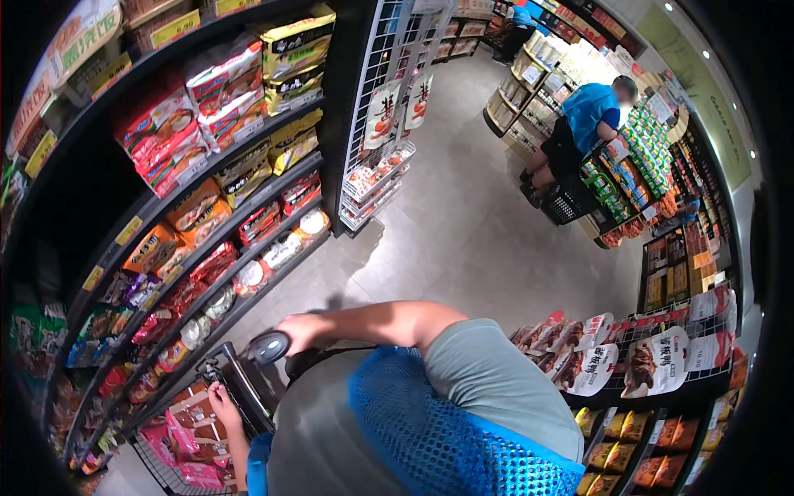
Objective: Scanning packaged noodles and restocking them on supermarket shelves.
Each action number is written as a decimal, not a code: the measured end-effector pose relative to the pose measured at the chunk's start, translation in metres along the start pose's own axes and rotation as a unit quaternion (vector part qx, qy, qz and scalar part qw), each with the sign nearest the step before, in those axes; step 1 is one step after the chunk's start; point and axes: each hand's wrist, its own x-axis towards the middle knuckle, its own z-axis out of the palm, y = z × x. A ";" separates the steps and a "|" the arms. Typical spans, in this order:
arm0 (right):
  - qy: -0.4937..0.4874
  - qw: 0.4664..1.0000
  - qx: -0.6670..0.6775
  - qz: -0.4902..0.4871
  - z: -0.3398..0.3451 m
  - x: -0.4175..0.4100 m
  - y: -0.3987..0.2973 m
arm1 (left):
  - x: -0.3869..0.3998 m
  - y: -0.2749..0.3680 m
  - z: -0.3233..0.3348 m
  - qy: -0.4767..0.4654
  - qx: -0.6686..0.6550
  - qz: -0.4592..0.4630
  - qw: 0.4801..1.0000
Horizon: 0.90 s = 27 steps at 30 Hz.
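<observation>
My right hand (pixel 299 333) is closed around a black handheld device (pixel 271 347) with a rounded, glossy head, likely a scanner, in front of my body. Lower down, my left hand (pixel 221 400) is at the near end of a shopping cart, by the metal fitting beside its handle (pixel 247 379). Whether its fingers grip anything is too small to tell. Pink packages (pixel 181 431) and brown cartons (pixel 197 406) lie in the cart's wire basket (pixel 144 462).
Curved shelves (pixel 217 167) of packaged noodles and snacks run along the left. A wire rack (pixel 363 155) stands at their end. Hanging packs (pixel 654 363) and a shelf are at lower right. A person in a blue vest (pixel 586 118) bends over a display beside a black basket (pixel 567 201).
</observation>
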 end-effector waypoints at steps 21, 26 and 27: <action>0.065 0.839 0.004 0.540 -0.014 -0.248 0.132 | 0.016 0.011 0.018 0.125 0.085 -0.002 0.988; 0.069 0.874 -0.047 0.479 -0.028 -0.216 0.126 | 0.011 0.017 0.018 0.129 0.129 -0.046 0.982; 0.065 0.876 -0.051 0.474 -0.032 -0.210 0.124 | 0.010 0.018 0.018 0.136 0.127 -0.047 0.981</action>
